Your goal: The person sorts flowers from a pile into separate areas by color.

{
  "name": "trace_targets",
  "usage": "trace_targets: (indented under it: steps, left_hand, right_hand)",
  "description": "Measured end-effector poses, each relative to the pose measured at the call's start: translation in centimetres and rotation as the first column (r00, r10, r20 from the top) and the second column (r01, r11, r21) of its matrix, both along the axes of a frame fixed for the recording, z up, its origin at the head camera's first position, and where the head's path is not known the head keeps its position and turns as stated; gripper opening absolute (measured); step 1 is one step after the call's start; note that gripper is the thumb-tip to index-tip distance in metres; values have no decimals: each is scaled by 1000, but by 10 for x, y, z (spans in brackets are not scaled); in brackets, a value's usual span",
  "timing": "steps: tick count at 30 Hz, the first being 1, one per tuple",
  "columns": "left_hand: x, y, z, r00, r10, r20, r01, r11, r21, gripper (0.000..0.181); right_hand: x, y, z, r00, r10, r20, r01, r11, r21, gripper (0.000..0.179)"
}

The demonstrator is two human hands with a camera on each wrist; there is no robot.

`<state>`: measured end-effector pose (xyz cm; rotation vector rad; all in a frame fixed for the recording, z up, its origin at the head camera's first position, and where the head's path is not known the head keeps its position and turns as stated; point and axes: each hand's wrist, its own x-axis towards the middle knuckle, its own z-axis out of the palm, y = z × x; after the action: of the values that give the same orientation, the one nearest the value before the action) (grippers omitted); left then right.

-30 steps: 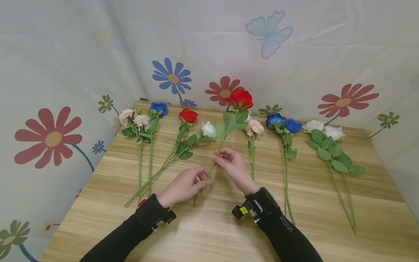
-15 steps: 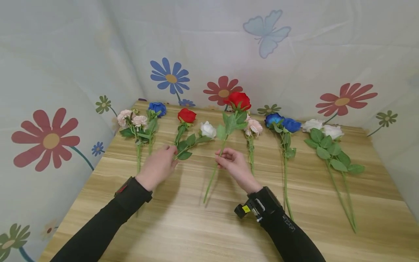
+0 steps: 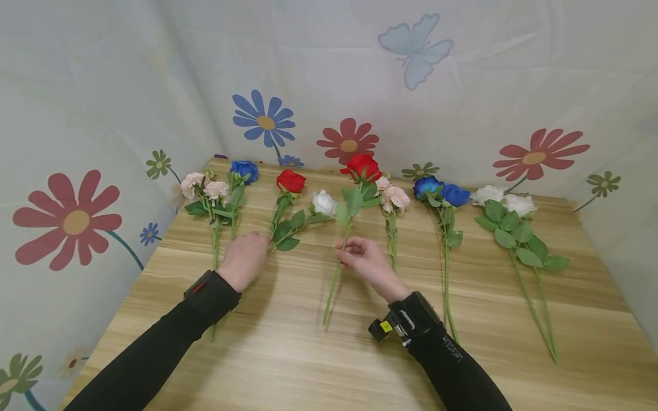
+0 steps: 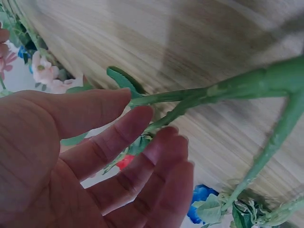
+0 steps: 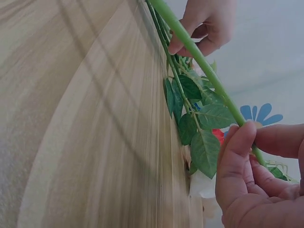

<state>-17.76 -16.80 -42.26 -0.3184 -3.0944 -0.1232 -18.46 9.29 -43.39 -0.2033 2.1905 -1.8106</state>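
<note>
A tall red rose (image 3: 362, 168) stands tilted over the table, its green stem pinched between thumb and fingers of my right hand (image 3: 366, 260). In the right wrist view that stem (image 5: 209, 71) runs diagonally past the fingertips. My left hand (image 3: 245, 260) is at the crossing stems of a second red rose (image 3: 291, 181) and a white rose (image 3: 324, 203). Seen from the left wrist, its thumb and forefinger pinch around those stems (image 4: 190, 97), the other fingers loosely bent. The lower stem ends are hidden under the left hand and sleeve in the head view.
Left of these lie pink roses (image 3: 216, 189) and a blue rose (image 3: 244, 170). To the right lie more pink flowers (image 3: 395, 198), blue roses (image 3: 455, 195) and white roses (image 3: 520, 204) on the wooden table (image 3: 308, 371). A printed curtain (image 3: 329, 68) hangs behind.
My left hand has left the tall red rose's stem and moved left to the crossing stems. My right hand keeps its hold; the tall rose's head has dipped slightly down and left.
</note>
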Motion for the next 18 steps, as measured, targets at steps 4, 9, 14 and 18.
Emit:
trace_targets:
  steps: [4,9,14,18]
  left_hand:
    - [-2,-1,-3,1000,7,1,-7,999,-32,13]
    - [-3,-1,-7,1000,17,6,-17,998,-58,15]
    - [-3,-4,-8,1000,13,-5,-14,999,-47,15]
    - [-3,-7,-3,1000,0,20,0,1000,-7,14]
  right_hand:
    - [-2,1,-3,1000,22,0,-22,999,29,24]
    - [-3,2,-7,999,43,-4,-42,997,57,24]
    - [-5,1,-10,998,63,-20,-61,993,98,23]
    - [-6,0,-12,997,66,-38,-61,991,119,21]
